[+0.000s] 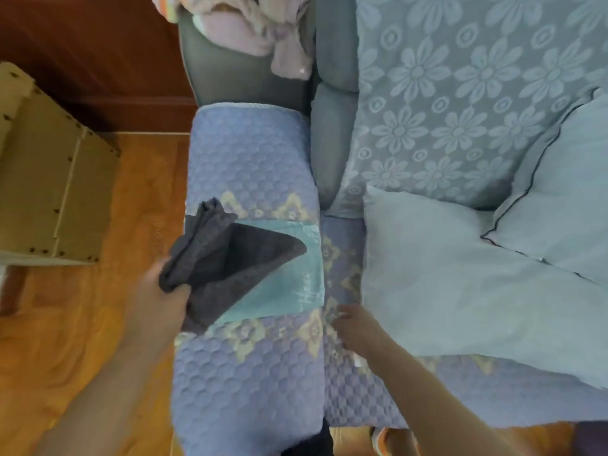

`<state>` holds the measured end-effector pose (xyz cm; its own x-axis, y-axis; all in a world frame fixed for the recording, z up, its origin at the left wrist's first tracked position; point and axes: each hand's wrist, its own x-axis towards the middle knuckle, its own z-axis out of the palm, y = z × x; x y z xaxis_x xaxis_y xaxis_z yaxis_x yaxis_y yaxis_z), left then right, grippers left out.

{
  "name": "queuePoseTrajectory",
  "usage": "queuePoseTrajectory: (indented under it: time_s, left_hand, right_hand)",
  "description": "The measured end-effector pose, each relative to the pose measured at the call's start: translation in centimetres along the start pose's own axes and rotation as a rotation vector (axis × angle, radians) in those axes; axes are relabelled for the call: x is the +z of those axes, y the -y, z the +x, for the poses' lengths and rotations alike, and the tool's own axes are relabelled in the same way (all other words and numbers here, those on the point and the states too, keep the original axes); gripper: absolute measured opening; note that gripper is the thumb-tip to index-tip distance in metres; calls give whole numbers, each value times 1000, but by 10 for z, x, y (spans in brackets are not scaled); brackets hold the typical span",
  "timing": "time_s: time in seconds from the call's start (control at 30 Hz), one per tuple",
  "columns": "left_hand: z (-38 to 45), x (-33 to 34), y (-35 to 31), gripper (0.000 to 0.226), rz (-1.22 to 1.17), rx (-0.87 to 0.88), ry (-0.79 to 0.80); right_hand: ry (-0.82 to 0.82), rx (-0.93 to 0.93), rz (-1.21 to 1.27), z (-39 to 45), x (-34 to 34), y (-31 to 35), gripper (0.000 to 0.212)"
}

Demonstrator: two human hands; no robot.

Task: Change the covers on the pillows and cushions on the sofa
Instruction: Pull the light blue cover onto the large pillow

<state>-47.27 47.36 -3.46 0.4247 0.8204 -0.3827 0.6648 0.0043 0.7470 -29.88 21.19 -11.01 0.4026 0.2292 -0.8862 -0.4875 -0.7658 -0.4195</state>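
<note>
Grey upholstery shows at the back of the sofa (pixel 243 77), most of it under covers: a pale blue flower-patterned throw (pixel 444 110) over the backrest, a lilac quilted cover (pixel 250 159) over the armrest and seat. All places below are given relative to the armrest.

Wooden floor (pixel 82 340) lies to its left, with a light wooden stand (pixel 46 179) on it. A pink blanket (pixel 250 24) is heaped beyond the armrest's far end.

To the right, on the seat, lies a bare white pillow (pixel 460 284); beyond it a second pillow with dark piping (pixel 566 192) leans on the backrest.

On top of the armrest lies a folded teal cover (pixel 289 274) with white lettering. A dark grey cover (pixel 237 258) rests partly across it.

Your left hand (pixel 158 297), at the armrest's left edge, grips a bunched end of the dark grey cover, fingers curled round the cloth.

Your right hand (pixel 355 327) sits just right of the armrest, on the quilted seat beside the white pillow. Fingers reach toward the gap; blur prevents telling whether they are spread or pinching.
</note>
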Motion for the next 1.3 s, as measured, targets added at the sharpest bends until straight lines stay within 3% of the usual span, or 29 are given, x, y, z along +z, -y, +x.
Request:
queuePoseTrajectory:
  time_s: [0.1, 0.2, 0.3, 0.37, 0.47, 0.53, 0.6, 0.67, 0.73, 0.8, 0.9, 1.0, 1.07, 1.13, 1.23, 1.3]
  left_hand:
    - [-22, -38, 1, 55, -79, -30, -70]
    - [-41, -43, -3, 48, -110, -46, -130]
    - [-60, -26, -12, 48, -84, -18, -93]
    - [-78, -8, -13, 49, -63, 59, -49]
    - [-100, 33, -8, 50, 216, 144, -76]
    - [-112, 73, -2, 57, 428, 93, 151]
    - [-119, 108, -3, 66, 520, -139, 560]
    - [-133, 132, -39, 66, 402, -262, 798]
    - [-152, 149, -84, 44, 140, -182, 795]
    - [-177, 165, -122, 29, -115, -243, 825]
    - [-213, 195, -151, 54, -243, -602, 847]
    - [-248, 238, -160, 72, -467, -878, 871]
    - [-265, 273, -170, 51, -816, -918, 739]
    - [-269, 310, -184, 23, -921, -748, 420]
    - [-277, 354, -223, 50, -896, -401, 82]
    - [-293, 370, -249, 54, -765, -254, 3]
  right_hand:
    - [-50, -138, -5, 35, 33, 24, 49]
    - [-117, -80, 123, 58, 55, 35, 51]
    - [-138, -95, 160, 37, 54, 58, 24]
    - [-257, -237, 197, 4, 37, 86, 20]
    - [-491, -554, 102, -70, -15, 119, 20]
    - [-553, -662, 37, -120, -57, 122, 23]
    - [-571, -670, -9, -163, -99, 114, 17]
    - [-566, -657, -43, -200, -136, 100, 12]
    - [-533, -692, -42, -233, -163, 83, 22]
    - [-484, -740, 27, -255, -181, 62, 38]
    - [-492, -700, 194, -261, -205, 22, 39]
    - [-341, -569, 454, -259, -240, -22, 27]
    - [-204, -500, 601, -253, -272, -53, 24]
    - [-120, -426, 676, -237, -312, -88, 23]
    - [-154, -190, 499, -189, -386, -148, 21]
    - [-187, -16, 325, -150, -436, -179, 19]
